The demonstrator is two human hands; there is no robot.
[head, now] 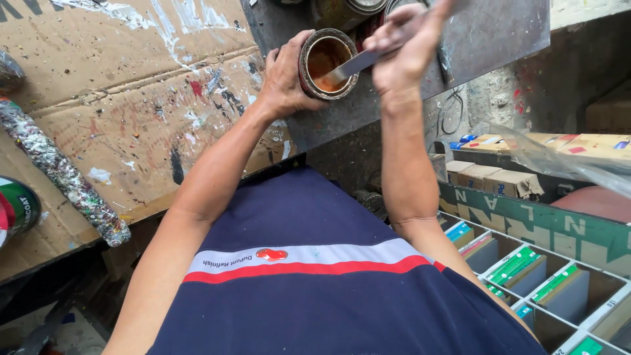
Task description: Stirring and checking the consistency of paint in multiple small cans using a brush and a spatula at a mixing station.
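1. At the far edge of the counter (499, 33), on its grey metal sheet, we see from the head camera one small open tin (328, 64) with orange-brown paint coating its inner wall and pooled at the bottom.
2. Our left hand (286, 75) is closed around the tin's side, fingers curled over the rim, keeping it upright.
3. Our right hand (404, 49) is pinched shut on the handle end of one flat metal stirring blade (351, 66), whose tip is dipped into the paint.
4. We judge the work as under way: the lid is already off and the blade is in the paint, but streaks on the wall suggest the mixing or scraping is not finished. Whether the paint is even, we cannot tell.
5. Counting the things: one tin in hand, parts of two more tins (348, 10) just beyond it at the counter's far edge, and one green tin (16, 205) at the left edge.
6. One paint-speckled roller (62, 174) lies on the spattered cardboard (131, 98) covering the left part of the counter.
7. To the right, below the counter, a rack of open compartments (559, 289) holds several green-labelled boxes; we count about five, some cut off by the frame.
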